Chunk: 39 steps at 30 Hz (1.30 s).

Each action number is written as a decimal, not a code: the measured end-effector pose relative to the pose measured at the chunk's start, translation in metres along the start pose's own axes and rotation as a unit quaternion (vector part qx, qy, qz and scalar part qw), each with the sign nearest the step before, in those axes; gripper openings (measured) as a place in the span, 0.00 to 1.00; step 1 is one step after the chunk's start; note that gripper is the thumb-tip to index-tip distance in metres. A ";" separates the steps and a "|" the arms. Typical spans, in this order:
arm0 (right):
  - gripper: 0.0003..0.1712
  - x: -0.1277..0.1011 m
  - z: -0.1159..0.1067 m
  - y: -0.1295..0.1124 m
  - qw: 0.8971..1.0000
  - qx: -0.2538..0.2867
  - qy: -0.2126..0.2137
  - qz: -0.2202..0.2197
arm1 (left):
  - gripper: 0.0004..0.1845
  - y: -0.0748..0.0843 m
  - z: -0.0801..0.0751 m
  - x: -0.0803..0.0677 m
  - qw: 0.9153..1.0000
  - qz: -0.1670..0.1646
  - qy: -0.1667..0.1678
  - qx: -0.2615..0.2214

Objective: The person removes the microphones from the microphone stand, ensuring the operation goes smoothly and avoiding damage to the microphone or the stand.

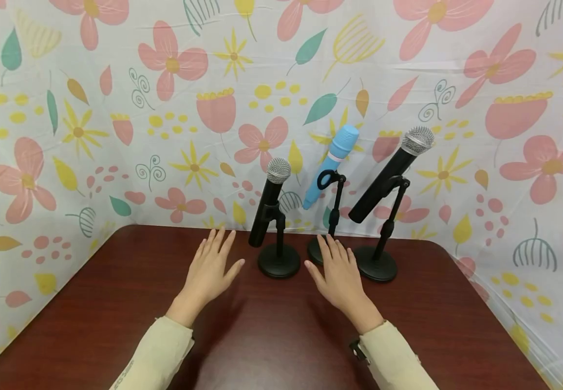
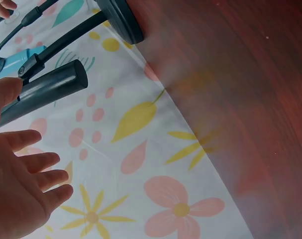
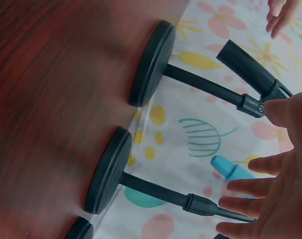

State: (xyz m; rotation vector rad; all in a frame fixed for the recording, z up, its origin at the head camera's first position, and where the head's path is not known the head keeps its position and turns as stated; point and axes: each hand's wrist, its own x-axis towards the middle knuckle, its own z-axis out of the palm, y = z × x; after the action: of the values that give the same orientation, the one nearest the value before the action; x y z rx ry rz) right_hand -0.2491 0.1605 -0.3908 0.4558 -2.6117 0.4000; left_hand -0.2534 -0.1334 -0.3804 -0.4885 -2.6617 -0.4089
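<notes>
My left hand (image 1: 208, 275) is held over the table with its fingers spread and straight, holding nothing. Just to its right stands a black microphone (image 1: 266, 203) with a silver mesh head, tilted in a small round-based stand (image 1: 279, 261). My right hand (image 1: 339, 279), also spread and bare, overlaps the base of the middle stand (image 1: 334, 216) in the head view. That stand carries a light blue microphone (image 1: 329, 165). A larger black microphone (image 1: 388, 176) leans in the rightmost stand (image 1: 384, 246). In the right wrist view, the fingers partly cover the blue microphone (image 3: 230, 168).
The dark reddish-brown table (image 1: 272, 336) has rounded back corners. Behind it and along both sides hangs a white cloth (image 1: 174, 130) printed with flowers and leaves. The three stands are grouped near the table's back edge. A dark band (image 1: 358, 351) shows at the right cuff.
</notes>
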 end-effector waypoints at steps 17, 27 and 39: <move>0.36 0.014 -0.001 -0.003 0.998 0.058 0.018 -0.023 | 0.35 0.005 -0.005 0.010 0.999 0.021 0.032 -0.028; 0.35 0.022 0.001 -0.005 0.993 0.117 -0.002 -0.006 | 0.34 0.006 -0.012 0.019 0.997 0.034 0.061 -0.038; 0.35 0.034 0.008 -0.005 0.983 0.180 -0.022 0.012 | 0.33 0.011 -0.019 0.031 0.994 0.020 0.063 -0.082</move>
State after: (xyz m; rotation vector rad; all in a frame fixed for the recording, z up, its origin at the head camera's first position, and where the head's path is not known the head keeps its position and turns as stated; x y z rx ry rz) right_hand -0.2787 0.1447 -0.3809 0.5558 -2.5922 0.8873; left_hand -0.2696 -0.1215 -0.3474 -0.5458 -2.5052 -0.6276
